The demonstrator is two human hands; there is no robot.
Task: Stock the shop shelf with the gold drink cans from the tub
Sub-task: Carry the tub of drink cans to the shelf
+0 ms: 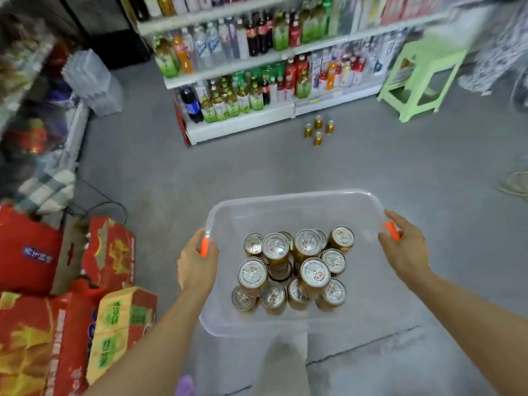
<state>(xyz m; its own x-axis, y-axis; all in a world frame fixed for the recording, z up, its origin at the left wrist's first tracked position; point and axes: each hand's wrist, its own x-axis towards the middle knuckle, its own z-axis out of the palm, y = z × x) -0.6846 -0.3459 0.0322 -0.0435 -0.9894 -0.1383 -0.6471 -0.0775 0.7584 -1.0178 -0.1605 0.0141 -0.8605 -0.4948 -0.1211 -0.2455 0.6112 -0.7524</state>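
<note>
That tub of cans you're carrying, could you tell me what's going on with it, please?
A person holds a clear plastic tub by its orange handles, left hand and right hand on opposite sides. Gold drink cans stand clustered inside it. Ahead, four more gold cans sit on the floor before the drinks shelf, beside a green stool.

clear tub (288,201) of gold cans (294,270), carried toward the drinks shelf (237,124)

the see-through plastic tub sits level between the two hands, its orange handles at either side. the cans stand upright inside, silver tops up, some stacked on others. four more gold cans (317,130) stand on the floor well ahead of the hands, just before the shelf's bottom tier.
</note>
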